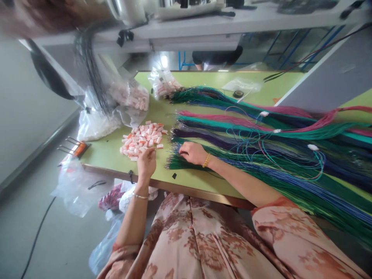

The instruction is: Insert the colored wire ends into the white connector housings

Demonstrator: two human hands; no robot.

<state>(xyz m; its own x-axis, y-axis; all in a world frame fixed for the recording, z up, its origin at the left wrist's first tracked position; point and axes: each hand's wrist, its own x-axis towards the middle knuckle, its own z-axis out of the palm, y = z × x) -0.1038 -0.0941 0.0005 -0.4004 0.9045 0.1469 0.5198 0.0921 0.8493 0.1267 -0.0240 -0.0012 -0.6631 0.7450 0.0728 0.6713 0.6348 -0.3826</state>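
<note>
My left hand (147,162) is at the near edge of a pile of small white and orange connector housings (142,137). Its fingers are pinched together, and whatever they hold is hidden. To its right, my right hand (193,153) rests over the tips of a green and blue wire bundle (232,162), thumb and fingertips closed on a wire end there. Further bundles of purple, teal and pink wires (203,116) lie side by side beyond it, their metal-tipped ends facing the pile.
Plastic bags of housings (130,97) stand behind the pile. Several wired white connectors (313,147) lie across the bundles. An orange holder with metal prongs (80,149) sits at the table's left corner. A shelf (197,25) overhangs the back; a black tape roll (238,93) lies beneath.
</note>
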